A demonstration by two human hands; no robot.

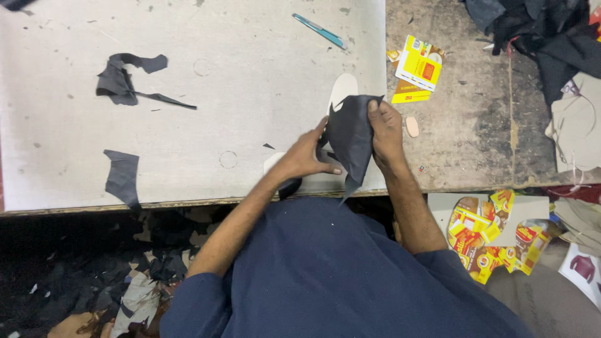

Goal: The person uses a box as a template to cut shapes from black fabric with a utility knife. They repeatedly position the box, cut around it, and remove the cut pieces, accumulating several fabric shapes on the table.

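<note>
At the near table edge, your left hand [307,156] and right hand [385,134] both pinch 1 dark leather piece [350,134]; you seem to be checking it, so keep it spread flat.

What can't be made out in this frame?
- Pale template, head view: mostly hidden by the black sheet and both hands.
- Left hand: fingertips hidden behind the sheet.
- Right hand: only its back shows.
- Dark heap: cut off by the top edge.

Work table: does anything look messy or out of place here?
Yes. Dark offcuts lie scattered on the white board, more scraps litter the floor below, and a yellow carton lies torn open on the bare table.
</note>
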